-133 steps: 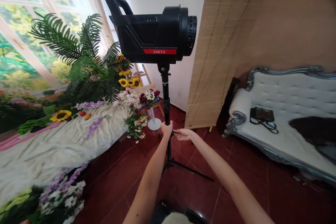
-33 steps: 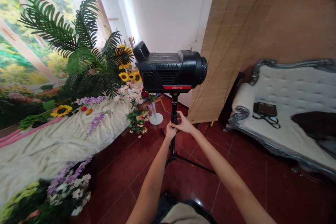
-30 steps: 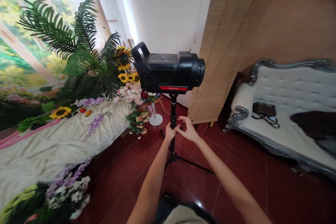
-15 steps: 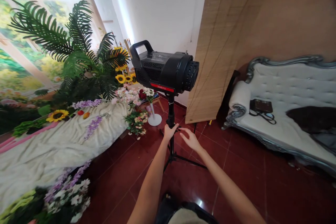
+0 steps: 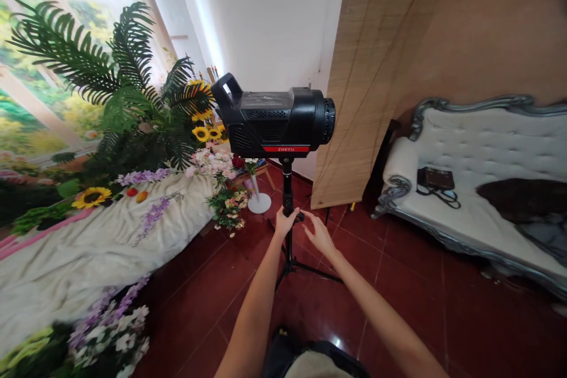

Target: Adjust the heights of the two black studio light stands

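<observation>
A black studio light (image 5: 270,124) with a red label strip sits on top of a black light stand (image 5: 288,248). My left hand (image 5: 286,222) is wrapped round the stand's pole below the light. On the right side of the pole is a small black tightening knob (image 5: 300,217). My right hand (image 5: 319,233) reaches it from the right, with thumb and fingertips closed at the knob. The fingertips are small in view and partly hidden behind the knob.
To the left, a bed-like surface with a cream blanket (image 5: 177,230) holds flowers and fruit. Palm leaves (image 5: 133,71) rise behind it. A white round-based stand (image 5: 259,204) is beyond the pole. A bamboo blind (image 5: 345,130) hangs behind; a tufted sofa (image 5: 469,142) stands right.
The light has turned on its stand, so its side and label now face me more squarely. My right hand has moved slightly left, onto the knob. My left hand stays on the pole.
</observation>
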Demonstrator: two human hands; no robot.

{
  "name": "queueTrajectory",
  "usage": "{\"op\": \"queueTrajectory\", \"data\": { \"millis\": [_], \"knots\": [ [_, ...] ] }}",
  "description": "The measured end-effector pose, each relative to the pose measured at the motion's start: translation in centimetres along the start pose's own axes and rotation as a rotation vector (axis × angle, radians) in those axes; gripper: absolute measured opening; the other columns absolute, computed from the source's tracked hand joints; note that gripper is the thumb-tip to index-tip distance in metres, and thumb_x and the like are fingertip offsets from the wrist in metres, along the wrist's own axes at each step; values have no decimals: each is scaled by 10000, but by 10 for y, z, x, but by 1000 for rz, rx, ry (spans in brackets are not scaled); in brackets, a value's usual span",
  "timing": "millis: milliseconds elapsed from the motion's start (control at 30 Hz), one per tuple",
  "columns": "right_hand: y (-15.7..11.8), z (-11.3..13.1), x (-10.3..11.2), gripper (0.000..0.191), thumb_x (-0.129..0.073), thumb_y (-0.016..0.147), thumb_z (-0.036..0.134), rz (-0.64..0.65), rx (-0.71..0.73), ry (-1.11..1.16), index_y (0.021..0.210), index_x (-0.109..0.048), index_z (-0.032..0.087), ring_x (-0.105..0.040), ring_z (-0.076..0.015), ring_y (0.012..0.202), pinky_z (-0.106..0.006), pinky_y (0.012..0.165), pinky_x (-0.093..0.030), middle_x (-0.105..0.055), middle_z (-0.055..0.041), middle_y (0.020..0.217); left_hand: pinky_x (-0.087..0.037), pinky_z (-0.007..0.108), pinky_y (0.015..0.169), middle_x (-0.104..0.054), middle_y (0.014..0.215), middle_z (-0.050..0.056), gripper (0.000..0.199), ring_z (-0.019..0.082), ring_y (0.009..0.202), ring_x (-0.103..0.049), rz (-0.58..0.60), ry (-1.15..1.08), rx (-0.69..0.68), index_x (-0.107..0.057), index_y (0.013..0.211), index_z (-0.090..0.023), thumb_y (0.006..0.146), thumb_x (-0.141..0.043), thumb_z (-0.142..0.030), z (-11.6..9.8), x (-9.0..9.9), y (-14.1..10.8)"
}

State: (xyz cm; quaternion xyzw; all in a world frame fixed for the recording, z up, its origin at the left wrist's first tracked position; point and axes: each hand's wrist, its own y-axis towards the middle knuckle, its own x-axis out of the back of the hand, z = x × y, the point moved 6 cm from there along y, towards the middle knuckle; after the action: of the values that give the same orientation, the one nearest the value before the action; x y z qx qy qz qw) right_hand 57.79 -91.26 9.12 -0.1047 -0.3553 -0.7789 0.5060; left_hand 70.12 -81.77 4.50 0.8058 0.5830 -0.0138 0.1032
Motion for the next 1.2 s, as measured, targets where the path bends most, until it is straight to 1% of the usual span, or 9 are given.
{"op": "queueTrajectory", "data": {
  "millis": [233, 367, 467, 567, 700, 833, 933, 1067, 1200],
  "knots": [
    [15, -3, 4, 330, -525, 841, 280, -18, 86, -184, 1167, -566, 248, -560, -245, 1035, -429, 916, -463, -617, -76, 1128, -511, 264, 611, -615, 661, 12, 332, 123, 588, -581, -17, 16, 2, -592, 705, -154, 604, -731, -438, -4, 0, 1],
    [12, -16, 1, 245, -469, 883, 391, 20, 69, -246, 864, -658, 237, -563, -251, 1023, -414, 884, -469, -630, -88, 1117, -506, 263, 609, -611, 668, 17, 322, 128, 604, -579, -15, 40, 1, -593, 703, -156, 612, -723, -436, -7, 0, 0],
    [3, -31, -9, 365, -403, 897, 474, 58, -65, -239, 711, -610, 237, -621, -217, 805, -350, 733, -503, -673, -59, 835, -494, 263, 645, -610, 667, 13, 302, 127, 620, -578, -25, 47, -19, -595, 688, -157, 606, -732, -414, -10, 2, 0],
    [-3, -38, -13, 367, -404, 874, 539, 15, -209, -149, 768, -577, 234, -611, -184, 612, -297, 605, -489, -631, -7, 671, -483, 262, 643, -609, 669, 7, 288, 123, 613, -574, -20, 34, -20, -598, 685, -161, 605, -734, -402, -9, 3, 0],
    [7, -28, -9, 357, -443, 849, 547, -12, -210, -49, 970, -575, 238, -638, -188, 741, -289, 637, -485, -667, -24, 852, -481, 260, 633, -614, 671, 4, 292, 119, 599, -573, -17, 13, 10, -597, 685, -163, 595, -741, -400, -4, 2, 1],
    [25, -22, -10, 388, -410, 856, 547, 12, -173, 4, 800, -621, 227, -615, -201, 796, -294, 710, -465, -664, -34, 827, -488, 255, 623, -617, 673, 11, 298, 121, 604, -580, -8, 18, 12, -593, 693, -159, 612, -728, -411, -1, 2, 2],
    [30, -41, -24, 471, -425, 838, 560, 56, -429, 230, 553, -542, 204, -568, -167, 599, -243, 583, -432, -584, -17, 549, -483, 250, 615, -604, 638, 11, 290, 117, 591, -572, 17, 54, -8, -587, 689, -150, 642, -707, -409, -3, 1, 2],
    [23, -58, -60, 481, -367, 878, 469, 295, -882, 763, 470, -349, 214, -289, -69, 324, -188, 371, -269, -359, 57, 353, -476, 250, 623, -609, 641, 21, 289, 118, 595, -570, 4, 88, -18, -584, 683, -145, 643, -708, -404, -4, 1, 3],
    [21, -58, -64, 424, -357, 889, 426, 416, -962, 870, 521, -310, 220, -179, -54, 295, -181, 321, -197, -298, 95, 361, -488, 258, 638, -613, 662, 24, 318, 125, 614, -575, -29, 73, 3, -583, 682, -153, 609, -723, -429, -1, 2, 3]
  ]
}}
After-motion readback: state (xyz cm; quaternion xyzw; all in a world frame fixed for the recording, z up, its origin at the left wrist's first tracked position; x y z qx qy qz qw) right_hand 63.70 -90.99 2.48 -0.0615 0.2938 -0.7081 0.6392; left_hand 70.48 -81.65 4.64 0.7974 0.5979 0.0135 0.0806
